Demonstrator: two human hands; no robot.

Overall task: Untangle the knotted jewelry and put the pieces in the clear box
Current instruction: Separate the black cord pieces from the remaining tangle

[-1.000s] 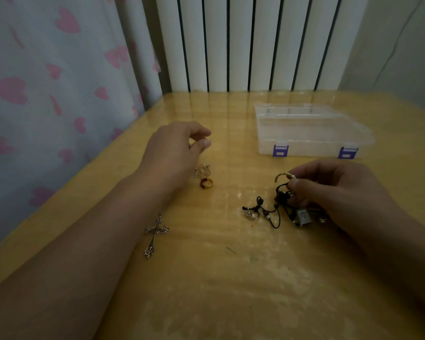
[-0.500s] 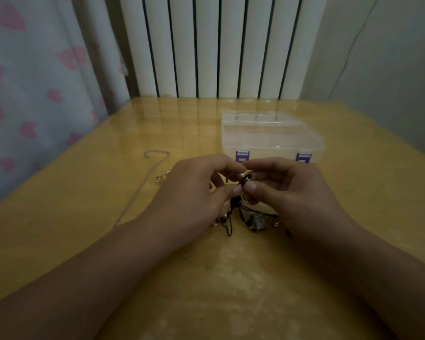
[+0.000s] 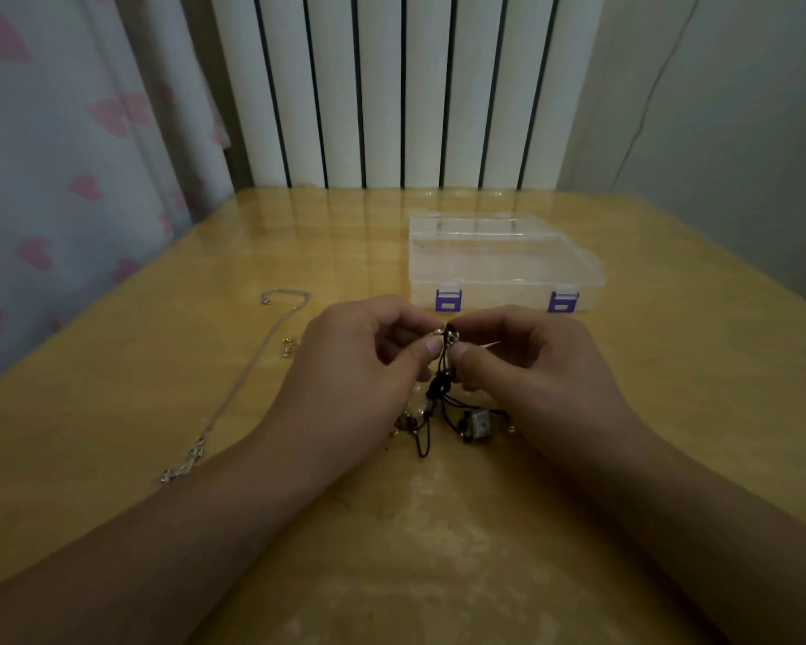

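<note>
- Your left hand (image 3: pixel 359 365) and right hand (image 3: pixel 522 360) meet over the middle of the wooden surface (image 3: pixel 671 412), thumbs almost touching.
- Both grips are pinched on the top of the knotted jewelry (image 3: pixel 443 388): your left thumb and forefinger hold a small pale metal piece at its upper end, and your right thumb and forefinger hold the black cord just beside it.
- The tangle of black cord hangs down from your fingers, and its lower part lies on the surface between your wrists.
- A small silvery square charm (image 3: pixel 479 425) sits in the lower part of the tangle, close to your right wrist; a darker small piece lies on the other side, by your left wrist, too dim to tell what it is.
- The clear box (image 3: pixel 499 267) stands just beyond your hands, a little to the right, lid down, with two purple latches (image 3: pixel 448 301) facing you.
- A thin silver chain (image 3: pixel 252 374) lies stretched out on the surface to your left, apart from the tangle, running from near your left forearm up to a hooked end.
- A few tiny metal bits (image 3: pixel 289 345) lie beside the chain, near your left hand.
- A white ribbed radiator (image 3: pixel 392 86) stands behind the surface, with a curtain with pink hearts (image 3: pixel 66 155) to its left.
</note>
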